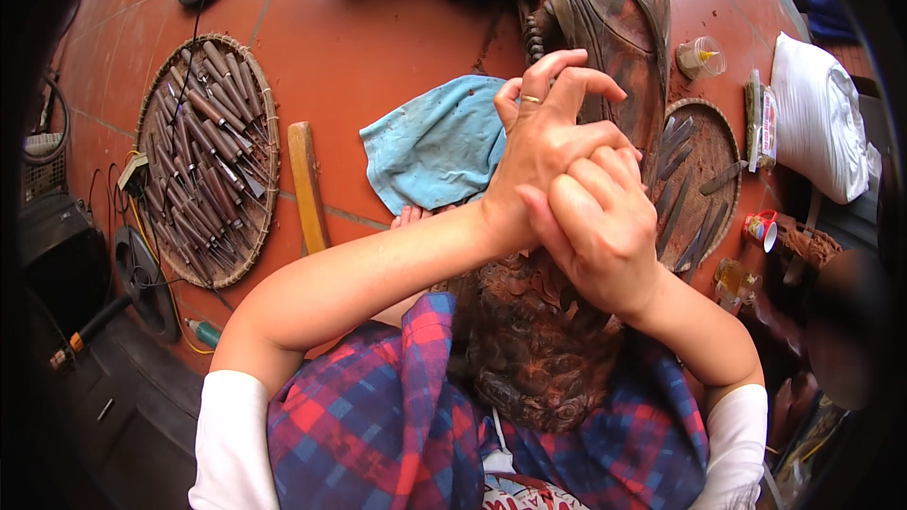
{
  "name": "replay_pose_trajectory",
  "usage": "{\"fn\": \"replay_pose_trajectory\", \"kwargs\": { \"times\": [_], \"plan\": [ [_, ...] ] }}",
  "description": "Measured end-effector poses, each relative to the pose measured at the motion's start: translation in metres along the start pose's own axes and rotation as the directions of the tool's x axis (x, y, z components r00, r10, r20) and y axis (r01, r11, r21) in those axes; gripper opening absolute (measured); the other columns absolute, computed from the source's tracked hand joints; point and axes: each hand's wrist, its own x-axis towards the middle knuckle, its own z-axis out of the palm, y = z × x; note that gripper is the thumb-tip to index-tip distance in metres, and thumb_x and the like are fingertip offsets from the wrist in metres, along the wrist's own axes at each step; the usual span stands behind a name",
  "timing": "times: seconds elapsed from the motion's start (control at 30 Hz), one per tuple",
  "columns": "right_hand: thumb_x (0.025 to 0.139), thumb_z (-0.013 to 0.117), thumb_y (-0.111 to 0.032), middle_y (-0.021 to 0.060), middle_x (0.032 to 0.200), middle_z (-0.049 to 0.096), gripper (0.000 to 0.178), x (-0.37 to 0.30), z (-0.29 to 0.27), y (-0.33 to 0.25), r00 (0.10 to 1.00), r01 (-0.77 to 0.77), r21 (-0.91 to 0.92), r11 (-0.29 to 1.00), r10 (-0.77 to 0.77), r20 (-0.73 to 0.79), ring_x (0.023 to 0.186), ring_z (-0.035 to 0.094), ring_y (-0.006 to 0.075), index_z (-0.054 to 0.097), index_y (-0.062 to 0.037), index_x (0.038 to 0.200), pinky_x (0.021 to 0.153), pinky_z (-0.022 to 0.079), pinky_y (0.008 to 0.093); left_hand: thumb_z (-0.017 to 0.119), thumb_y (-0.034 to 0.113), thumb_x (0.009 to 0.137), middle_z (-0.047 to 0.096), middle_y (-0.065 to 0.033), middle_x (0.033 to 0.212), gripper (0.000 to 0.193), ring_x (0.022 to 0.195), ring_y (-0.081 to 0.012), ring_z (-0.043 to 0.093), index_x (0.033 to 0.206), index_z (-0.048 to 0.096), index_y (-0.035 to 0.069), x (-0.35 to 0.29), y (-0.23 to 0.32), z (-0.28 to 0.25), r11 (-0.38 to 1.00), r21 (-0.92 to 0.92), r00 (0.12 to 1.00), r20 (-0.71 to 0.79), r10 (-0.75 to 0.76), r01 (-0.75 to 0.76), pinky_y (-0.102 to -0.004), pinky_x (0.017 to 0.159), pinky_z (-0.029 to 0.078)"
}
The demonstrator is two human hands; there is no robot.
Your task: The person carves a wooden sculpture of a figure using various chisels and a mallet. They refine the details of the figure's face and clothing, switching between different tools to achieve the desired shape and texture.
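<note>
My left hand (553,123), with a ring on one finger, is raised in front of me, its fingers bent and spread apart. My right hand (605,231) is wrapped round the thumb side of the left hand, so the left thumb is hidden. No tool shows in either hand. Below them a dark brown carved wooden statue (543,349) lies lengthwise, its curly carved end resting on the red and blue plaid cloth (359,416) over my lap. Its far part (619,47) stretches away past my hands. A light blue cloth (430,146) lies on the floor left of the statue.
A round woven tray (274,146) of wooden-handled carving tools sits left, beside a wooden bar (305,179). Another woven tray (723,132) with dark flat tools lies right. Nearby are a jar (701,58), a white bag (817,113), a red cup (760,229) and a glass mug (735,280).
</note>
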Motion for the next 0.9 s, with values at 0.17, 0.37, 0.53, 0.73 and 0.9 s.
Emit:
{"fn": "replay_pose_trajectory", "kwargs": {
  "times": [0.17, 0.37, 0.53, 0.73, 0.9],
  "plan": [
    [0.078, 0.070, -0.020, 0.0113, 0.076, 0.051, 0.023, -0.010, -0.002, -0.015, 0.990, -0.095, 0.107, 0.990, 0.083, 0.111, 0.075, 0.053, 0.0261, 0.054, -0.0047, 0.073, 0.069, 0.040, 0.0415, 0.080, 0.032, 0.064, 0.057, -0.0012, 0.110, 0.019, 0.130, -0.0302, 0.039, 0.071, 0.070, 0.018, -0.018, 0.005, 0.004, 0.996, -0.067, 0.998, 0.028, -0.050, 0.052, -0.0504, 0.098, 0.024],
    [0.088, 0.065, -0.024, 0.0135, 0.077, 0.054, 0.025, 0.012, 0.006, 0.000, 0.994, -0.100, 0.016, 0.995, 0.101, -0.038, 0.076, 0.055, 0.0288, 0.056, -0.0025, 0.079, 0.074, 0.043, 0.0413, 0.084, 0.035, 0.059, 0.059, -0.0048, 0.108, 0.026, 0.127, -0.0308, 0.040, 0.076, 0.074, 0.019, 0.013, -0.006, -0.002, 1.000, -0.001, 0.995, 0.094, -0.016, 0.017, -0.0486, 0.098, 0.030],
    [0.085, 0.067, -0.025, 0.0134, 0.081, 0.057, 0.026, 0.011, 0.008, -0.010, 0.980, -0.180, 0.071, 0.981, 0.185, -0.069, 0.080, 0.057, 0.0289, 0.057, -0.0011, 0.081, 0.077, 0.042, 0.0423, 0.087, 0.031, 0.059, 0.057, -0.0057, 0.112, 0.024, 0.128, -0.0314, 0.041, 0.075, 0.075, 0.017, 0.013, 0.001, -0.007, 0.991, -0.056, 0.980, 0.161, -0.113, 0.124, -0.0512, 0.102, 0.032],
    [0.083, 0.068, -0.026, 0.0181, 0.092, 0.061, 0.029, 0.017, 0.011, -0.002, 0.978, -0.153, 0.033, 0.988, 0.156, -0.137, 0.087, 0.060, 0.0301, 0.060, 0.0020, 0.089, 0.079, 0.045, 0.0425, 0.086, 0.027, 0.061, 0.058, -0.0065, 0.113, 0.022, 0.132, -0.0324, 0.039, 0.075, 0.075, 0.014, 0.009, 0.002, -0.017, 0.995, 0.015, 0.961, 0.257, -0.101, 0.100, -0.0530, 0.106, 0.033],
    [0.081, 0.069, -0.030, 0.0178, 0.094, 0.062, 0.032, 0.026, 0.010, -0.002, 0.952, -0.256, 0.105, 0.961, 0.269, -0.148, 0.085, 0.062, 0.0299, 0.063, 0.0010, 0.088, 0.078, 0.047, 0.0416, 0.085, 0.028, 0.063, 0.057, -0.0086, 0.123, 0.021, 0.136, -0.0328, 0.033, 0.075, 0.075, 0.014, 0.029, 0.008, -0.018, 0.994, -0.034, 0.967, 0.238, -0.094, 0.105, -0.0519, 0.110, 0.026]
  ]
}}
